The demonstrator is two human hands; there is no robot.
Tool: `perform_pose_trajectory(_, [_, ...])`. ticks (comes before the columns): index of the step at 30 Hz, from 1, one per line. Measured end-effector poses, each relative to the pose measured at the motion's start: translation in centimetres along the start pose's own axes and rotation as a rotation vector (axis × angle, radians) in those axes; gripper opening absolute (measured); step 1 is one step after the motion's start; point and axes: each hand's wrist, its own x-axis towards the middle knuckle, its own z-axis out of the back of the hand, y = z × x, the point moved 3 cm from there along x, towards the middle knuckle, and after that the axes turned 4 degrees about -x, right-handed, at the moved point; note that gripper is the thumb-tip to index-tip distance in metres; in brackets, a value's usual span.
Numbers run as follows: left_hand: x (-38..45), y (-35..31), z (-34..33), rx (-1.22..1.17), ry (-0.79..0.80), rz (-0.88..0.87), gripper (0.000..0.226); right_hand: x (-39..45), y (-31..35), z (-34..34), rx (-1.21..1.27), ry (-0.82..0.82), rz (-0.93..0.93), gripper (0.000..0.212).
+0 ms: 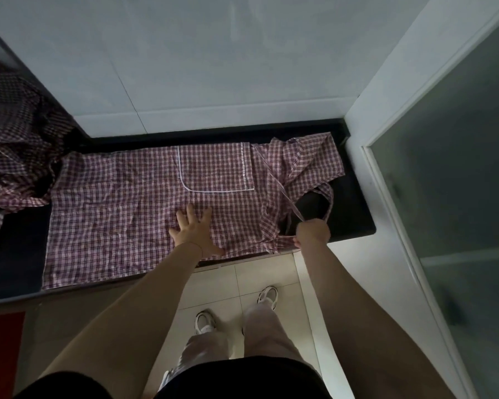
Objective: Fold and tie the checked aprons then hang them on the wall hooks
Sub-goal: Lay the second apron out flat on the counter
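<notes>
A red-and-white checked apron (pixel 121 208) lies spread flat on the black countertop (pixel 355 208), its white-trimmed pocket (pixel 216 168) facing up near the back. My left hand (pixel 195 231) rests flat on the cloth near the front edge, fingers spread. My right hand (pixel 311 233) is closed on the apron's thin strap (pixel 285 197) at the right end, where the bib lies crumpled and the neck loop curves over the counter. A second checked apron (pixel 15 131) lies in a heap at the far left.
A pale tiled wall (pixel 213 67) rises behind the counter. A white door frame with a frosted glass panel (pixel 458 197) stands at the right. Light floor tiles and my feet (pixel 234 312) show below the counter's front edge. No hooks are in view.
</notes>
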Motion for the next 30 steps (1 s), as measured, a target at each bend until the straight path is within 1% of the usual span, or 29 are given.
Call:
perform_pose_trajectory(2, [0.4,0.4,0.3,0.0,0.009,0.013,0.131,0.5,-1.4,2.1,0.073,-0.132,-0.034,0.028])
perform_pose_trajectory(4, [0.5,0.5,0.5,0.003,0.006,0.022,0.132,0.9,-2.2,4.1,0.228,-0.253,-0.089,0.033])
perform_pose_trajectory(6, [0.7,0.3,0.5,0.006,0.004,0.034,0.133,1.0,-2.5,6.0,0.329,-0.352,-0.176,0.045])
perform_pose_trajectory(7, [0.8,0.3,0.4,0.006,0.005,0.051,0.133,1.0,-2.5,6.4,0.3,-0.391,-0.213,0.052])
perform_pose_trajectory(8, [0.9,-0.1,0.4,0.004,0.009,0.066,0.131,1.0,-2.6,7.0,0.194,-0.436,-0.232,0.06])
perform_pose_trajectory(9, [0.9,-0.3,0.5,-0.004,0.007,0.089,0.128,0.9,-2.5,7.2,0.037,-0.46,-0.206,0.068])
perform_pose_trajectory(10, [0.9,-0.8,0.7,-0.02,-0.013,0.109,0.121,0.8,-2.2,7.1,-0.131,-0.484,-0.122,0.074])
perform_pose_trajectory(11, [0.9,-1.2,1.1,-0.032,-0.057,0.121,0.111,0.7,-1.6,6.7,-0.268,-0.511,0.017,0.075])
perform_pose_trajectory(12, [0.8,-1.6,1.5,-0.027,-0.118,0.115,0.101,0.5,-0.8,6.2,-0.349,-0.519,0.181,0.066])
perform_pose_trajectory(13, [0.6,-2.2,1.7,-0.008,-0.184,0.08,0.093,0.2,0.1,5.4,-0.417,-0.499,0.356,0.048])
perform_pose_trajectory(14, [0.5,-2.8,1.8,0.007,-0.243,0.012,0.088,-0.2,1.0,4.4,-0.45,-0.427,0.495,0.024])
perform_pose_trajectory(15, [0.4,-3.5,1.6,0.005,-0.278,-0.073,0.086,-0.6,1.7,3.2,-0.46,-0.295,0.608,0.003])
perform_pose_trajectory(16, [0.3,-4.4,1.3,-0.009,-0.274,-0.15,0.086,-0.9,2.0,1.9,-0.441,-0.14,0.658,0.014])
perform_pose_trajectory(17, [0.4,-5.1,0.8,-0.021,-0.241,-0.204,0.088,-1.0,2.1,0.7,-0.418,0.027,0.671,0.02])
perform_pose_trajectory(19, [0.6,-6.2,-0.3,-0.014,-0.129,-0.227,0.094,-1.6,1.7,-1.2,-0.393,0.345,0.573,0.013])
perform_pose_trajectory(20, [0.7,-6.5,-0.8,0.007,-0.079,-0.215,0.098,-1.7,1.5,-1.8,-0.43,0.448,0.545,0.015])
perform_pose_trajectory(21, [0.9,-6.6,-1.2,0.033,-0.054,-0.202,0.102,-1.4,0.9,-2.2,-0.489,0.503,0.56,0.02])
perform_pose_trajectory(23, [0.9,-6.6,-1.7,0.067,-0.061,-0.19,0.107,-0.7,0.2,-2.2,-0.623,0.503,0.6,0.017])
perform_pose_trajectory(24, [0.9,-6.7,-1.8,0.072,-0.069,-0.184,0.108,-0.5,0.0,-1.9,-0.671,0.491,0.618,0.019])
perform_pose_trajectory(25, [0.9,-6.7,-1.8,0.075,-0.076,-0.179,0.109,-0.3,0.0,-1.6,-0.676,0.489,0.629,0.02])
perform_pose_trajectory(26, [0.8,-6.7,-1.8,0.078,-0.078,-0.177,0.11,-0.4,0.2,-1.2,-0.628,0.498,0.619,0.018])
perform_pose_trajectory(27, [0.8,-6.8,-1.8,0.08,-0.075,-0.176,0.11,-0.6,0.5,-0.6,-0.53,0.511,0.593,0.015])
perform_pose_trajectory(29, [0.9,-6.8,-1.7,0.076,-0.069,-0.177,0.109,-0.4,0.9,0.5,-0.319,0.548,0.445,0.021])
perform_pose_trajectory(30, [0.8,-6.8,-1.6,0.072,-0.067,-0.175,0.109,-0.2,0.9,0.9,-0.277,0.59,0.345,0.027])
